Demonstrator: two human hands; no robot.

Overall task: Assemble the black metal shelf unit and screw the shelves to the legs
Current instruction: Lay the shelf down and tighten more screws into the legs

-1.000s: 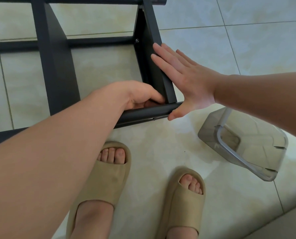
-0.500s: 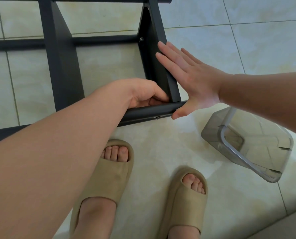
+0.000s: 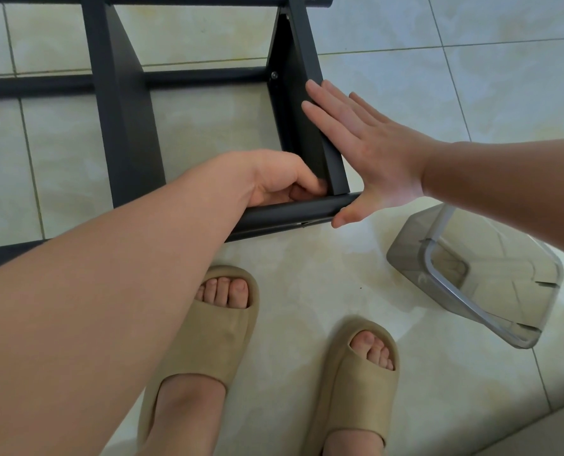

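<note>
The black metal shelf unit lies on its side on the tiled floor. Its near leg (image 3: pixel 290 213) runs left to right, and the end shelf (image 3: pixel 302 51) stands up from it. My left hand (image 3: pixel 274 179) sits in the inside corner where that shelf meets the leg. Its fingers are curled and pinch something small that the hand hides. My right hand (image 3: pixel 372 153) presses flat, fingers straight, against the outer face of the end shelf, with the thumb at the tip of the leg. A screw head (image 3: pixel 274 75) shows at the shelf's joint with the far rail.
A second shelf (image 3: pixel 123 110) crosses the frame to the left. A clear plastic box (image 3: pixel 478 281) lies tipped on the floor at the right. My feet in beige sandals (image 3: pixel 215 327) stand just below the near leg.
Both hands keep their places on the shelf corner. Only the view has drifted slightly.
</note>
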